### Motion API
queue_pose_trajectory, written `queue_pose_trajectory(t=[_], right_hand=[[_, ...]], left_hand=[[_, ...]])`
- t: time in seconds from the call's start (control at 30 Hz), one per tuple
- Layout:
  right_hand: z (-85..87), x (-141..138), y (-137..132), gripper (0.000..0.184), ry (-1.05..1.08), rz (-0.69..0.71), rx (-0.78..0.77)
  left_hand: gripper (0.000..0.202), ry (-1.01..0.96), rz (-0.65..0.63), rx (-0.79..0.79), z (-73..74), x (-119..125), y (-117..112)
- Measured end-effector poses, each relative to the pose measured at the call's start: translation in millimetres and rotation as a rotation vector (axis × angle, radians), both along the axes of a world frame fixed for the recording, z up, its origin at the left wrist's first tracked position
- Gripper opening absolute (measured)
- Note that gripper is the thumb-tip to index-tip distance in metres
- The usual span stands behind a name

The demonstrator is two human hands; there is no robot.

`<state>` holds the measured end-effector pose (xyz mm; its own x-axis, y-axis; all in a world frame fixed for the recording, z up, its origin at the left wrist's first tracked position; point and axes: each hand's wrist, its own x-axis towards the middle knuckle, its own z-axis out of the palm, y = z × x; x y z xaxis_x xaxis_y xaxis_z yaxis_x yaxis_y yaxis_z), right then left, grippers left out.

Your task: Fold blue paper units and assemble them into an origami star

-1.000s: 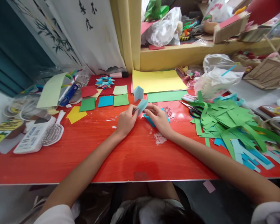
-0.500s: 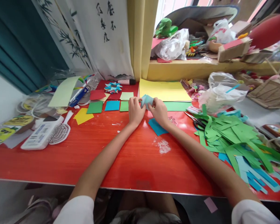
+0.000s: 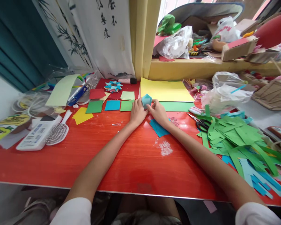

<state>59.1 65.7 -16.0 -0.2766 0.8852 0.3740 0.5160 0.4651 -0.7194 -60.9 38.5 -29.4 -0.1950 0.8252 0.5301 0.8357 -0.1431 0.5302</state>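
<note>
My left hand [image 3: 137, 113] and my right hand [image 3: 158, 112] meet over the far middle of the red table [image 3: 121, 156], both pinched on a small folded light-blue paper piece [image 3: 146, 101] held upright between the fingertips. A darker blue paper square [image 3: 159, 128] lies flat just below my right hand. Small squares of green [image 3: 94, 107], blue [image 3: 112, 105] and light green paper [image 3: 126, 105] lie in a row to the left of my left hand. A finished blue paper star [image 3: 112, 86] sits behind them.
Yellow sheet [image 3: 165, 90] and green sheet [image 3: 178, 106] lie behind my hands. Scissors [image 3: 199, 122] and a heap of green and blue paper strips [image 3: 239, 137] fill the right side. A hairbrush [image 3: 58, 131] and a white device [image 3: 36, 137] lie left. The cluttered window ledge [image 3: 201, 67] stands behind.
Both hands moved away from me toward the yellow sheet, carrying the light-blue piece. It has been folded into a smaller, more compact shape. The camera view tilted upward.
</note>
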Motion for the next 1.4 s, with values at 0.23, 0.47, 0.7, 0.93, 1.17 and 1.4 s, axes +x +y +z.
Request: queue_pose_trajectory(t=[0.23,0.47,0.7,0.93,1.17,1.4], right_hand=[[-1.8,2,2,0.019,-0.032,0.0,0.022],[0.2,3,1,0.023,0.011,0.012,-0.012],[-1.1,3,1,0.029,-0.036,0.011,-0.011],[-0.2,3,-1,0.025,-0.061,0.013,-0.003],[-3.7,3,2,0.02,-0.083,0.01,0.009],[-8.7,4,6,0.021,-0.061,0.035,0.007]], left_hand=[[0.046,-0.152,-0.033,0.006,2.8,-3,1],[0.025,-0.189,0.033,0.102,14.0,2,-16],[0.016,-0.135,0.018,0.159,17.2,3,-24],[0.023,-0.154,0.008,0.188,12.3,0,-15],[0.033,-0.283,-0.016,0.13,12.1,0,-11],[0.031,-0.368,-0.037,0.064,13.8,-2,-10]])
